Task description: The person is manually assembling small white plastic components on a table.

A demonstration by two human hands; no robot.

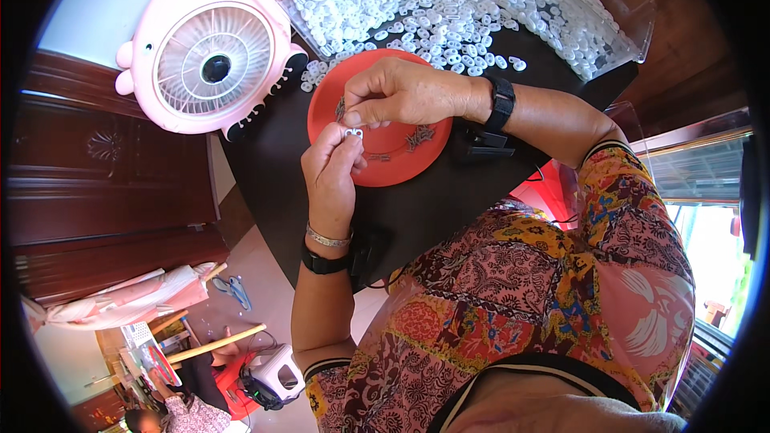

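Above the red plate (393,174), my left hand (330,172) pinches a small white plastic piece with two holes (354,135) between thumb and fingers. My right hand (405,95) comes in from the right, its thumb and fingertips pressed together just over that piece. Whatever sits in the right fingertips is too small to make out. Small grey metal pins (419,138) lie on the plate in little groups, some partly hidden behind my hands.
The dark table (269,192) carries a heap of white plastic pieces (377,0) at the back. A clear bin (597,64) of similar pieces stands back right, and a pink fan (144,72) back left. A person (188,414) is at the lower left, near a white stool (281,373).
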